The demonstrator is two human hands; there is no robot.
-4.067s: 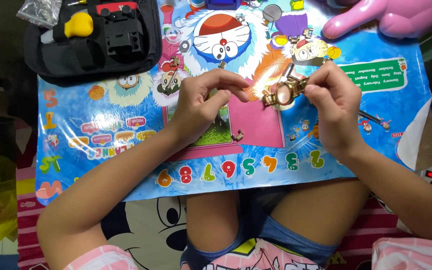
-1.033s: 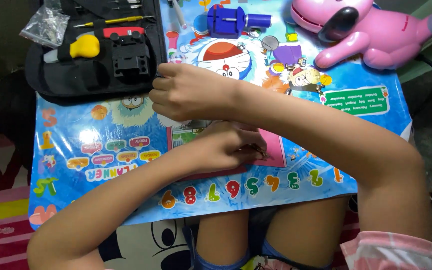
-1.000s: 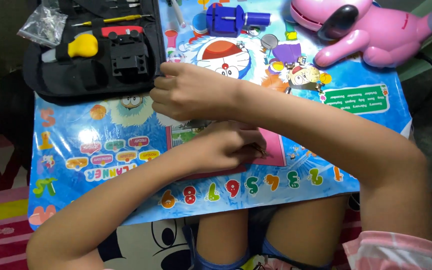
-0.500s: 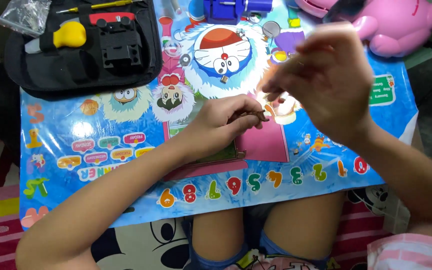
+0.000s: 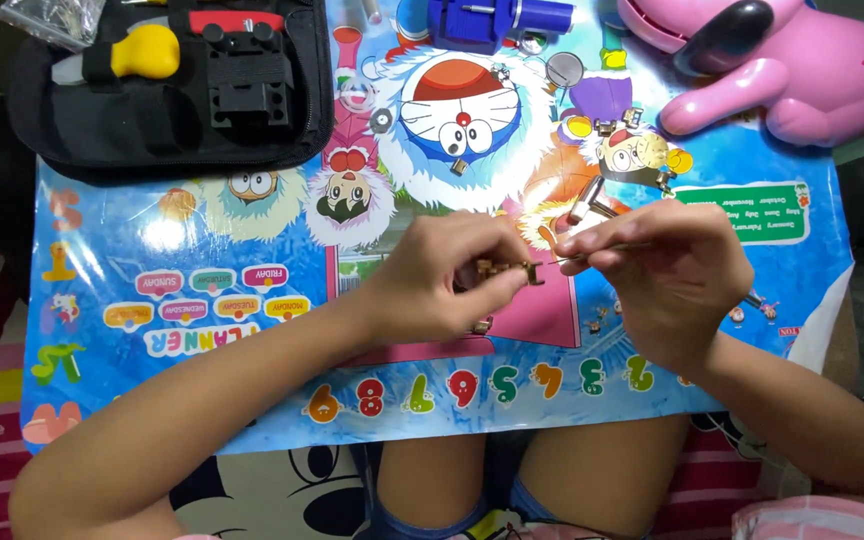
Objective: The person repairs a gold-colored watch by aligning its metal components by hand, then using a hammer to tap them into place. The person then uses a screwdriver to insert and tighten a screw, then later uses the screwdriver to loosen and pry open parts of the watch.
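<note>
My left hand (image 5: pixel 437 282) pinches a small gold-coloured metal link piece (image 5: pixel 510 268) over the middle of the cartoon mat (image 5: pixel 202 300). Just to its right, my right hand (image 5: pixel 674 278) holds a thin metal pin tool (image 5: pixel 574 256) whose tip meets the end of the link. Both hands hover above a pink pad (image 5: pixel 552 316) that lies on the mat. Another small metal part (image 5: pixel 480 326) lies on the pad under my left hand.
A black tool case (image 5: pixel 152 125) at the back left holds a yellow-handled tool (image 5: pixel 147 50) and a black block (image 5: pixel 247 85). A blue vise-like tool (image 5: pixel 497 18), a gold watch head (image 5: pixel 642 150) and a pink toy (image 5: pixel 792 65) sit along the back.
My right hand has come back from the tool case at the back left to the right of the link, now with the thin tool in its fingers. My left hand stayed on the link.
</note>
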